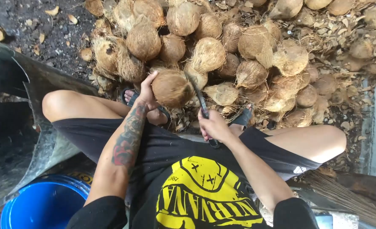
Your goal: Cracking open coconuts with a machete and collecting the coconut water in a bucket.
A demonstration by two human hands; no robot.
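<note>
My left hand (146, 91) grips a brown, fibrous coconut (171, 87) from its left side, between my knees. My right hand (213, 126) is closed around the handle of a dark, long-bladed knife (198, 95). Its blade rests against the right side of that coconut. Just beyond lies a large pile of husked coconuts (209, 53).
A blue plastic bucket (43, 203) stands at the lower left beside a dark curved sheet (22, 127). A broom of thin sticks (345, 197) lies at the lower right. Husk scraps (336, 25) and dry leaves litter the dark ground. My feet wear dark sandals (242, 116).
</note>
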